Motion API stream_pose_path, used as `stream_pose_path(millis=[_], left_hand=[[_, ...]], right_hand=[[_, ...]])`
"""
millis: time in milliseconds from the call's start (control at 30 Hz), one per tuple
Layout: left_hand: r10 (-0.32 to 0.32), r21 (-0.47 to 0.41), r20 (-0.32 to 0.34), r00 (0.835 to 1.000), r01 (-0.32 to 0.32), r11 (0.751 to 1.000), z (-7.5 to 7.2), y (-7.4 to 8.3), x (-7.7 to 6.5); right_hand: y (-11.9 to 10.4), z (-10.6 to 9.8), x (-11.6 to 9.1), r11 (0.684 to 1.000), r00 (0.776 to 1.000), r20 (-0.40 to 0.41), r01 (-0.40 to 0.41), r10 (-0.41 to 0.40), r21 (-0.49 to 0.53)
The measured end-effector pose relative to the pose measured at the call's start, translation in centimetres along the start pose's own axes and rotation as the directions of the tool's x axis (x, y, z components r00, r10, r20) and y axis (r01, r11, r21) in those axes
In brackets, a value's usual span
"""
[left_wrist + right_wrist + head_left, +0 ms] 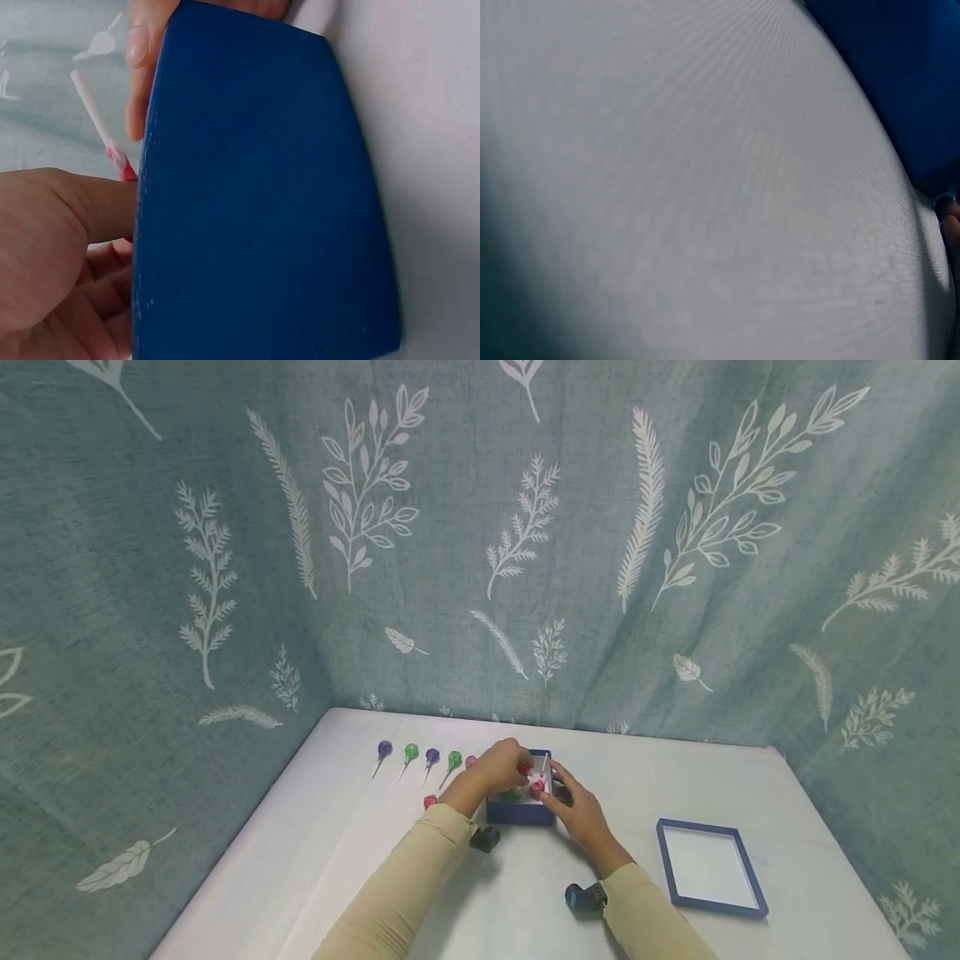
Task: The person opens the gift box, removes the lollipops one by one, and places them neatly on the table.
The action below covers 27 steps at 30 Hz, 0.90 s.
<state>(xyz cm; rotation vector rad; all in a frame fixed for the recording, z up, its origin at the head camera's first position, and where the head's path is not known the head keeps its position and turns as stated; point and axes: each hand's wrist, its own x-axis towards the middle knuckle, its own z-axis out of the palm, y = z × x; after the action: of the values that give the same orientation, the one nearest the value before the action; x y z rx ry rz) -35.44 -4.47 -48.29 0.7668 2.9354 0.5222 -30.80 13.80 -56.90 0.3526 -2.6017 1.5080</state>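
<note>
In the head view my left hand [501,767] reaches over the blue box [521,814] and pinches a red lollipop [525,767] at its fingertips. My right hand [583,814] grips the box's right side, thumb near the front corner. Inside the box lie a pink-red lollipop [537,787] and something green [511,795], partly covered by my left hand. The left wrist view shows the box's blue wall hiding the left fingertips, with a white stick [91,109] rising behind it. In the right wrist view only a bit of the fingers [951,225] shows.
Left of the box, a row of purple and green lollipops [412,752] lies on the white table [337,860], with a pink one [470,761] beside my left hand and a red one [430,801] nearer. A blue-rimmed lid [712,866] lies at the right. Patterned curtain [480,527] surrounds the table's back and sides.
</note>
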Motion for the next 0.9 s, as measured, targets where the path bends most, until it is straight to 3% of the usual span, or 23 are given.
stream_pose_path(millis=[267, 500, 767, 900], left_hand=[[0.026, -0.058, -0.012, 1.000, -0.027, 0.998, -0.2, -0.7, -0.4], [-0.036, -0.160, -0.029, 0.999, 0.031, 0.987, -0.7, -0.8, -0.9], [-0.065, -0.218, -0.062, 0.996, 0.051, 0.975, -1.4, -0.8, -2.3], [-0.053, -0.234, -0.098, 0.994, 0.029, 0.972, -1.7, -1.0, -3.0]], right_hand=[[-0.2, 0.0, 0.0, 1.000, 1.000, 0.000, -0.007, 0.007, -0.008], [0.0, -0.1, 0.2, 1.000, 1.000, -0.002, -0.010, 0.010, -0.022], [0.1, 0.0, 0.1, 1.000, 1.000, 0.002, -0.008, 0.008, -0.018], [0.0, -0.1, 0.1, 1.000, 1.000, -0.003, 0.004, -0.004, -0.008]])
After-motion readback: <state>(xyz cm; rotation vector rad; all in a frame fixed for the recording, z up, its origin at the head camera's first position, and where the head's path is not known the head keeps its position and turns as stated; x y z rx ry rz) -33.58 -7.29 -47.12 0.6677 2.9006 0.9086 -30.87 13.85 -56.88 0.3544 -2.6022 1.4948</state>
